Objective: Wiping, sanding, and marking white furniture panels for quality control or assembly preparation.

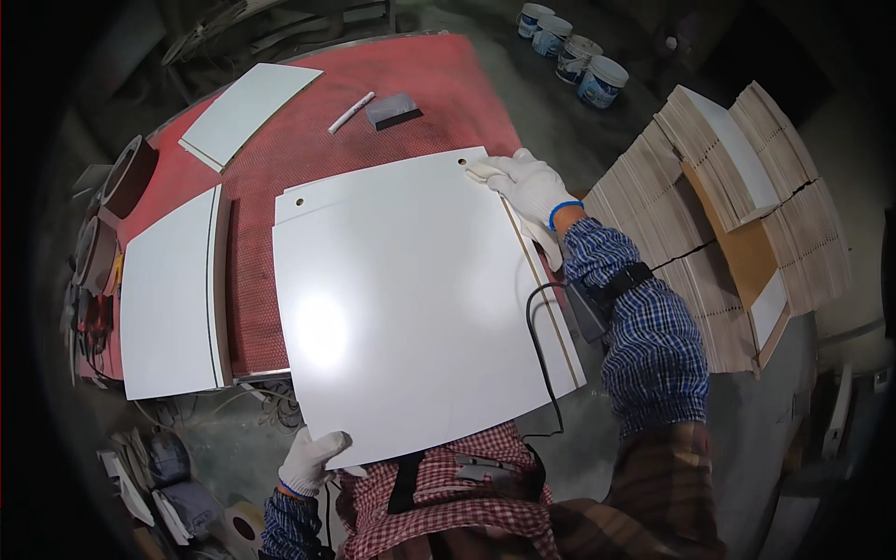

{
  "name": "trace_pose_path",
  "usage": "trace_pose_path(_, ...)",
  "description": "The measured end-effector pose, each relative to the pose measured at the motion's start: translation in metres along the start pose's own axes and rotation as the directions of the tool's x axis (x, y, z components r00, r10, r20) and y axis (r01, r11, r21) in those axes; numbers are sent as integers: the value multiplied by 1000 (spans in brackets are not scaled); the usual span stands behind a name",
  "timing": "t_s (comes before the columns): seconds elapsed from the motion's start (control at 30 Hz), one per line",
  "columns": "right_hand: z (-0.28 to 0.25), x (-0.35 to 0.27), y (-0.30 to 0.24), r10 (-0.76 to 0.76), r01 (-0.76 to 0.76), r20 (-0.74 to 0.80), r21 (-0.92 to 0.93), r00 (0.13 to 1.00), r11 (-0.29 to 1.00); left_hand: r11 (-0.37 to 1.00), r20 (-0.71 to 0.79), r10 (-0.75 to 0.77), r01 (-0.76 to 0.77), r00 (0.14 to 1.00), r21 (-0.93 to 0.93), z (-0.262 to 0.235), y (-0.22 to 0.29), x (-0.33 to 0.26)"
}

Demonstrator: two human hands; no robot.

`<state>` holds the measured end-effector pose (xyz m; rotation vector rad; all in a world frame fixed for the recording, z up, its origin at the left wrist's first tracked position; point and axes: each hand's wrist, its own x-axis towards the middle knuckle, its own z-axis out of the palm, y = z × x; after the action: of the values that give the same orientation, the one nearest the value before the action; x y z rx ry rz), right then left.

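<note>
A large white panel (411, 308) lies in front of me, its near end reaching past the red table toward my body. Small holes show near its two far corners, and a thin groove runs along its right side. Another panel's edge peeks out beneath its far left corner. My left hand (315, 457), in a white glove, grips the near left corner, thumb on top. At the far right corner my right hand (527, 187), also gloved, is closed on a whitish cloth (543, 241) and presses it against the panel's edge. Its fingertips are partly hidden by the cloth.
A stack of white panels (173, 294) and another white panel (252, 112) lie on the red table (429, 75). A marker (352, 112) and a grey block (392, 110) are beyond. Tall board stacks (644, 187) stand right; several buckets (602, 82) sit behind.
</note>
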<state>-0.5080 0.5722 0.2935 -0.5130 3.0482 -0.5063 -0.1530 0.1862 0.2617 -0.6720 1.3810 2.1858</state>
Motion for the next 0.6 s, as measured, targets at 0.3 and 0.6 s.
trace_pose_path(0.3, -11, -111, -13, -30, 27, 35, 69, 999, 997, 999, -77, 42, -41, 996, 16, 11, -4, -3)
trace_pose_path(0.6, -20, -337, -33, -2, -6, 69, 108, 998, 994, 998, -126, 65, -62, 990, 32, -3, -23, 8)
